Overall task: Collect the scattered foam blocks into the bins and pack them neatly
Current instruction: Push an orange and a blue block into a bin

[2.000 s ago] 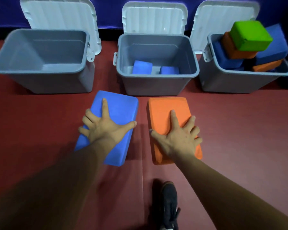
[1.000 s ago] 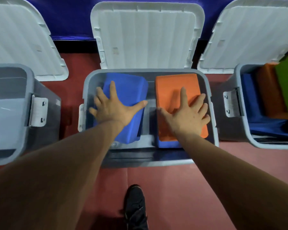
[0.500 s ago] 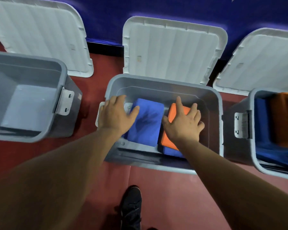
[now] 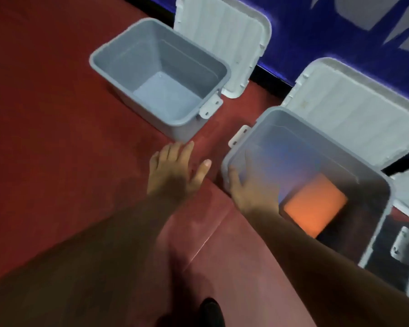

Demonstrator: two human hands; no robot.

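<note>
Head view counts two grey bins, two foam blocks and two hands. Left hand [image 4: 175, 172] hangs over the red floor [image 4: 45, 114] between the bins, fingers straight, holding nothing. Right hand [image 4: 248, 190], blurred, fingers extended, is at the right bin's [image 4: 265, 128] near-left rim. Inside that bin lie the blue block [image 4: 291, 161] and the orange block [image 4: 314, 206]. The left bin [image 4: 128, 57] shows its grey bottom.

No legible text, white marks [image 4: 358, 13] on blue wall [image 4: 305, 34] cropped, unreadable

L hand [image 4: 172, 172] & R hand [image 4: 252, 193] released blocks [image 4: 314, 205].
</note>
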